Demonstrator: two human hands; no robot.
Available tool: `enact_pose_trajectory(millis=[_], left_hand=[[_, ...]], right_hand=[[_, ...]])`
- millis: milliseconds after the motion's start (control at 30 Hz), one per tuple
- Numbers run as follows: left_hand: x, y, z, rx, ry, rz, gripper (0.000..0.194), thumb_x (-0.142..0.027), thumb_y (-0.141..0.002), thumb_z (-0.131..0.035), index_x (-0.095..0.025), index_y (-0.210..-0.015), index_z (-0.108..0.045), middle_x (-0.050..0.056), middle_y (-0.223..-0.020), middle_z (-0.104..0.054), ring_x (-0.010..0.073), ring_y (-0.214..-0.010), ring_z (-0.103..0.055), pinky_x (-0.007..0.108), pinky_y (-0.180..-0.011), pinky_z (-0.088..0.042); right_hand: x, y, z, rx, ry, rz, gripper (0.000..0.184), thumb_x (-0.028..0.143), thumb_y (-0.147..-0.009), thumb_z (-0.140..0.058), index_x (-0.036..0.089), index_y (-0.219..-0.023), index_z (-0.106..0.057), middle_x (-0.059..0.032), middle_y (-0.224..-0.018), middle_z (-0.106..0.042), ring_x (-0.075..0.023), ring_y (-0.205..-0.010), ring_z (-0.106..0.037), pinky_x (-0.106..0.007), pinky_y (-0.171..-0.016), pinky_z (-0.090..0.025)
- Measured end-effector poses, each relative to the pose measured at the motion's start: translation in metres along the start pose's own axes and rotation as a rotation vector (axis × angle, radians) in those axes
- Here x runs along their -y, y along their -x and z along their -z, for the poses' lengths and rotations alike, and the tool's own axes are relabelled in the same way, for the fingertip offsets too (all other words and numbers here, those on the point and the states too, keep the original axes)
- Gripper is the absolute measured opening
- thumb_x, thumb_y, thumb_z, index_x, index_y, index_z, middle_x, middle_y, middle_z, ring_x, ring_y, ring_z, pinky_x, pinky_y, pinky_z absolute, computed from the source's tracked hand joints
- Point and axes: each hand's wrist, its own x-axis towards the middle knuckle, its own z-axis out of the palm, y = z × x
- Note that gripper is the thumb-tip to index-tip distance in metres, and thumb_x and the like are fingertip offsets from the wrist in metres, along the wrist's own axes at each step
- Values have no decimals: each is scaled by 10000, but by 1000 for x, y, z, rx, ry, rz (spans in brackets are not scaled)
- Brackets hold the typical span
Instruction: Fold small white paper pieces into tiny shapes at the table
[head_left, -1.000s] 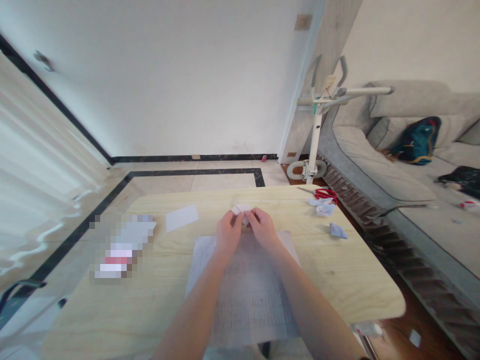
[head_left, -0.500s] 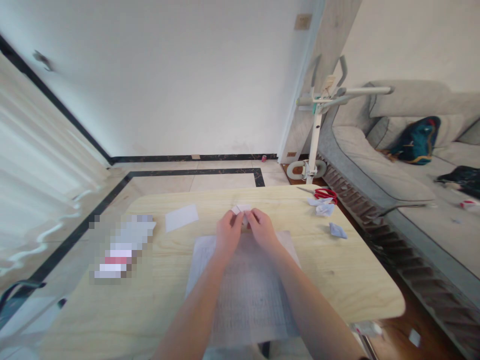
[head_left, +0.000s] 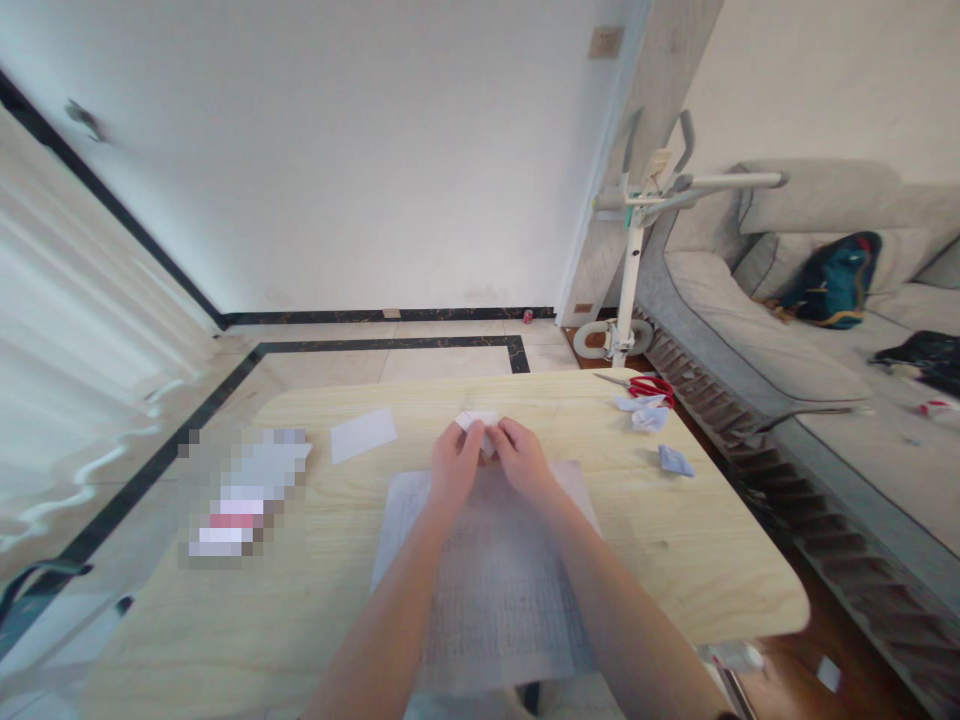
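I see a teal backpack [head_left: 838, 282] on the grey sofa [head_left: 705, 270], and I cannot tell what it holds; a small red object [head_left: 528, 317] at the foot of the wall looks can-shaped, too small to be sure of. At the wooden table [head_left: 697, 560], my left hand [head_left: 454, 462] and right hand [head_left: 526, 462] are close together, thumbs and fingers pinching a small folded white paper [head_left: 480, 417] between them. It sits near the far edge, just past the printed sheet [head_left: 502, 610] beneath my forearms. On my left, a strip of wood separates me from a flat white card [head_left: 364, 436]; on my right, a wider stretch runs to crumpled papers [head_left: 649, 419] and red-handled scissors [head_left: 651, 388] near the far right corner.
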Motion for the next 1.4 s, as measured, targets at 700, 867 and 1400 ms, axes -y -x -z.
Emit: enact_pose_trajectory(millis=[700, 867, 1400], left_hand=[[10, -2, 1, 5, -259, -96, 338, -426, -840, -476, -148, -746, -644, 37, -653, -614, 145, -617, -543, 244, -579, -356], [10, -2, 1, -49, -231, -134, 328, -419, -842, -476, -153, -734, -634, 40, -682, -613, 148, -635, -532, 250, -606, -359], [2, -2, 3, -7, -80, -20, 318, -416, -788, -545, -131, -823, -679, 48, -723, -671, 147, -651, -593, 232, -596, -425]], right_hand=[[-6, -5, 0, -91, -33, -43, 207, 353, -842, -484, 190, -769, -587, 6, -630, -563, -141, -593, -507, -248, -567, -371], [-4, -4, 0, -49, -120, -56, 204, 358, -840, -489, 186, -790, -588, 0, -639, -586, -138, -590, -527, -245, -570, -393], [-4, -6, 0, -30, -212, -76, 156, 317, -797, -535, 188, -711, -554, 20, -586, -556, -123, -529, -504, -232, -514, -373]])
